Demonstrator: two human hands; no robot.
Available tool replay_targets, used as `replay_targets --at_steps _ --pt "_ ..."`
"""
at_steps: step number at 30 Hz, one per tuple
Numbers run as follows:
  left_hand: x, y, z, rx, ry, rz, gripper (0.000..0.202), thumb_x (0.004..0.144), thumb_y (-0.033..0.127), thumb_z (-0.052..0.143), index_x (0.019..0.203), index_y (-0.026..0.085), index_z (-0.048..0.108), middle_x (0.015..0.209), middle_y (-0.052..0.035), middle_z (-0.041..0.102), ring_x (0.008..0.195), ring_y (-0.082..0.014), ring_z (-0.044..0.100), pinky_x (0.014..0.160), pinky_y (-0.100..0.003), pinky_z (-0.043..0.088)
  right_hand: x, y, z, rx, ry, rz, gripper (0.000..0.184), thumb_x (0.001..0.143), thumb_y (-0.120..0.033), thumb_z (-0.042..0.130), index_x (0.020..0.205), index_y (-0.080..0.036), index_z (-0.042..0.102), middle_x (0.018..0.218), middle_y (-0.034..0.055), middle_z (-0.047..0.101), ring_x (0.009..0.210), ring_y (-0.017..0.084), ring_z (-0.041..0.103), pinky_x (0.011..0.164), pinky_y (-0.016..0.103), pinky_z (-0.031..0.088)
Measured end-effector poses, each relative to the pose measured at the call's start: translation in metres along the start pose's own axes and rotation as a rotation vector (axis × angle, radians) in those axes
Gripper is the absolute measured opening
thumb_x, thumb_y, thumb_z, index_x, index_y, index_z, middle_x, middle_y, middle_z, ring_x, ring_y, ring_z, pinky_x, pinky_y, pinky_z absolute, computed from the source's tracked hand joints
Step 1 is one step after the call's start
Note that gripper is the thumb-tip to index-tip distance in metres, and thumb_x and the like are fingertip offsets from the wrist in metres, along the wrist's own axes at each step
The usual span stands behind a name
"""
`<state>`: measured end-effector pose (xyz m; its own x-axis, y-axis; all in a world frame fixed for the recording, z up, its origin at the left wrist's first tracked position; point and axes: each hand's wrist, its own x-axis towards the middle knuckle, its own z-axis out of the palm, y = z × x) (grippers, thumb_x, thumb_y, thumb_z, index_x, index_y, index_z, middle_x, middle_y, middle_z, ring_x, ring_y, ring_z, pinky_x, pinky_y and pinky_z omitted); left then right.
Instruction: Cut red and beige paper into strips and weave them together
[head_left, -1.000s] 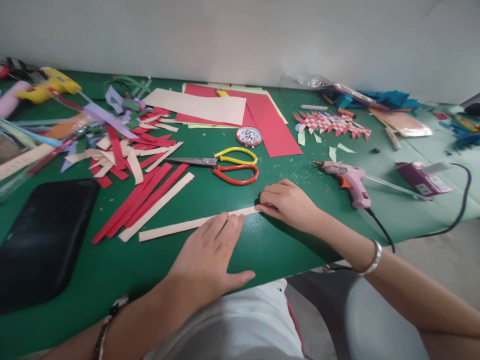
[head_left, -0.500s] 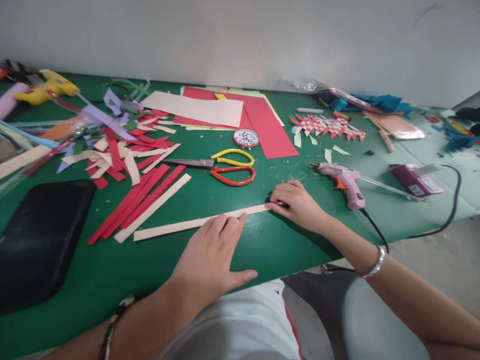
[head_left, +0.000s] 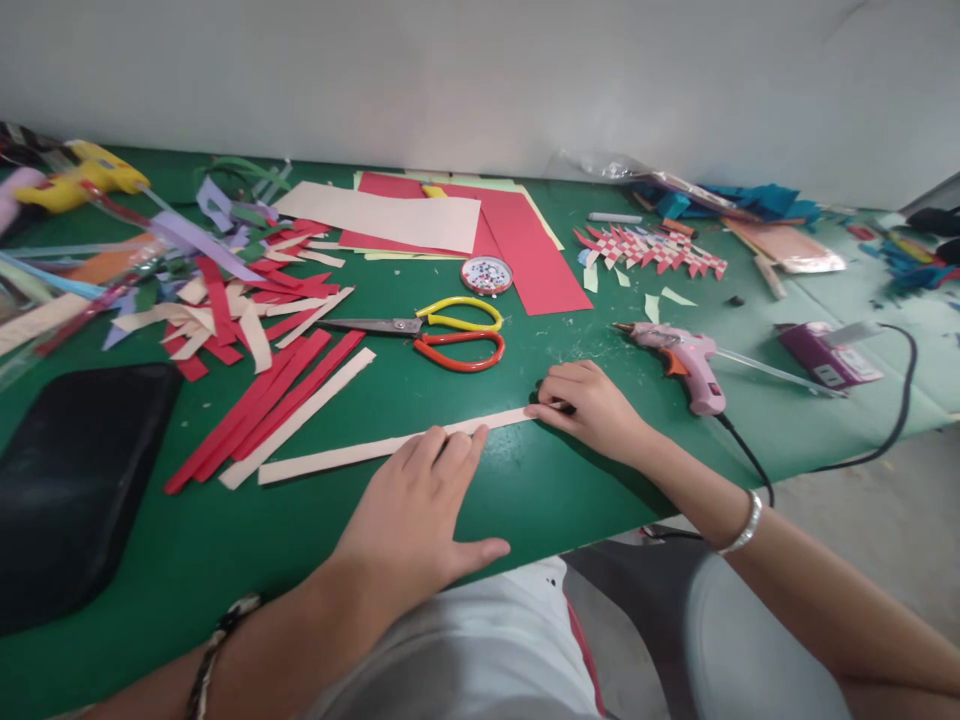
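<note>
In right grip point(head_left: 589, 408), seemingly, strip point(head_left: 356, 453).

Green counter point(head_left: 225, 550) against a plain grey wall point(head_left: 480, 80).
The wall runs across the whole back of the view, smooth and pale, with a darker slanting edge at the far right. The counter's glossy top is deep green on the left and washed paler toward the right, where the light falls stronger. Beyond its front edge lies a dull grey floor point(head_left: 885, 510); the pale rounded shape low down, partly cut off, is probably a stool point(head_left: 757, 640).
</note>
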<state>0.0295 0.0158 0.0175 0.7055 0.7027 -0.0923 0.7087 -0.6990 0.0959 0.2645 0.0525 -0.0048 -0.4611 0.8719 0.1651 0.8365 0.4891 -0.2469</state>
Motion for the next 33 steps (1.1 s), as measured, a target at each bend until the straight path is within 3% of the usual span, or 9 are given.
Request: replay_targets --at_steps 18,25,33 --pt "0.0 -0.003 -0.003 -0.006 -0.031 -0.011 0.082 0.072 0.061 0.05 0.135 0.012 0.035 0.102 -0.0103 0.055 0.092 -0.0246 0.044 0.081 -0.037 0.039 -0.006 0.005 -0.001 0.027 0.035 0.071 0.027 0.086 -0.034 0.048 0.065 -0.017 0.051 0.064 0.0007 0.048 0.064 0.014 0.043 0.064 0.026 0.031" --pt "-0.008 -0.017 0.005 -0.074 0.062 0.021 0.074 0.076 0.059 0.046 0.135 0.015 0.034 0.102 -0.0089 0.056 0.092 -0.0238 0.045 0.081 -0.036 0.04 -0.016 0.014 0.0 0.04 0.101 0.199 0.026 0.084 -0.033 0.048 0.063 -0.018 0.05 0.065 0.0016 0.049 0.063 0.015 0.044 0.062 0.027 0.032" --pt "-0.023 -0.032 0.01 -0.108 0.075 0.045 0.07 0.078 0.053 0.048 0.136 0.017 0.033 0.119 -0.0093 0.053 0.102 -0.0244 0.045 0.086 -0.037 0.042 -0.018 0.01 0.001 0.018 0.118 0.234 0.026 0.085 -0.033 0.046 0.063 -0.018 0.048 0.066 0.0023 0.049 0.063 0.015 0.044 0.062 0.028 0.033"
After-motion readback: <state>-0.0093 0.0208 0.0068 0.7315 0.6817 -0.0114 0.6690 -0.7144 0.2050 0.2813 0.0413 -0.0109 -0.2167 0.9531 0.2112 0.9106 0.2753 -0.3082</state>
